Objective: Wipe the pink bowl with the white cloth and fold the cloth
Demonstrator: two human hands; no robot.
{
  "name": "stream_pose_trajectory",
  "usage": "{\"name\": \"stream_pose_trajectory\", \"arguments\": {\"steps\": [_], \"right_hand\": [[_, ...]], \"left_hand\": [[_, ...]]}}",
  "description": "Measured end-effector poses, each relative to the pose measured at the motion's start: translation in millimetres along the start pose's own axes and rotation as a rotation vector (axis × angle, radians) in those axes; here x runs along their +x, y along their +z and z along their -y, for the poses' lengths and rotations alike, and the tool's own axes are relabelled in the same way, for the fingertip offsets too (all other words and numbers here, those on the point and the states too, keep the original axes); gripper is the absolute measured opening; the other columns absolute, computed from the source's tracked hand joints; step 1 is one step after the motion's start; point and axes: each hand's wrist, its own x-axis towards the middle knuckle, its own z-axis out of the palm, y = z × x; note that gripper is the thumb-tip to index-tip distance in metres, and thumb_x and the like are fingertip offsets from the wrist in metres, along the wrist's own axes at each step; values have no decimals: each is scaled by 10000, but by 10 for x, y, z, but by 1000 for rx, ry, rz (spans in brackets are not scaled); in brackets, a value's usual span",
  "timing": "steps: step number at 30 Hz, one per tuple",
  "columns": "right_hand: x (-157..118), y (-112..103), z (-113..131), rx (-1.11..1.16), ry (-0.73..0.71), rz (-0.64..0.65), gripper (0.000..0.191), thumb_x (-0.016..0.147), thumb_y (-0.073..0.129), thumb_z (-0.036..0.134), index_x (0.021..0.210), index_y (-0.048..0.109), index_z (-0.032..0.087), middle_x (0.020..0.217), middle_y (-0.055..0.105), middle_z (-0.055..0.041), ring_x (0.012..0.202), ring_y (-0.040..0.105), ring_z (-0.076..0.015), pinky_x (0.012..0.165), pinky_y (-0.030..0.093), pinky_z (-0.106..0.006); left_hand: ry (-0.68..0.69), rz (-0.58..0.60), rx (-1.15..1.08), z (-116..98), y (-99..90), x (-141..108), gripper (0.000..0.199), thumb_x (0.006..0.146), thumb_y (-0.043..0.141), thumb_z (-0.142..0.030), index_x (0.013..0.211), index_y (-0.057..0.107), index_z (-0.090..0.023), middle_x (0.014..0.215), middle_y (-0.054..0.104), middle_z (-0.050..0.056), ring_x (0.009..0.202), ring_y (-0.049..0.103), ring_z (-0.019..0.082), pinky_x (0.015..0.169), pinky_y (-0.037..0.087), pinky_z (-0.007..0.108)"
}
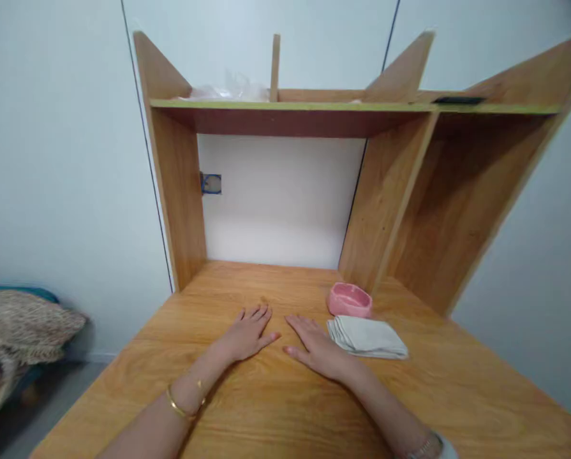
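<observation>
Here's the wooden table (266,408), and toward its right side sits a folded pale cloth (369,336), our landmark! Just behind the cloth, a pink bowl (349,301); to its left, the left hand (247,335) and right hand (316,347), both palm-down on the wood!

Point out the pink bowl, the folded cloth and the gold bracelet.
Pink bowl (349,307): head view, on its front wall, below the rim.
Folded cloth (372,336): head view, on the middle of its top layer.
Gold bracelet (177,408): head view, on the lower stretch of its band.
</observation>
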Motion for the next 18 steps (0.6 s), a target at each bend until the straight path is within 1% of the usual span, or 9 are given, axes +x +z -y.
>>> {"name": "stream_pose_trajectory", "arguments": {"steps": [6,18], "right_hand": [[10,26,-28,17,-13,-27,733,793,340,579,1357,238,122,1415,237,-100,1305,166,-233,1067,111,-399],[21,42,-39,15,-4,-31,737,791,340,580,1355,242,116,1415,237,-103,1302,175,-237,1065,117,-403]], "left_hand": [[-3,-4,-11,7,3,1,720,835,123,-602,1363,201,-118,1431,136,105,1322,84,221,1053,91,424],[3,-9,-2,13,11,4,724,835,111,-603,1366,192,-118,1432,132,105,1322,87,222,1052,88,424]]}}
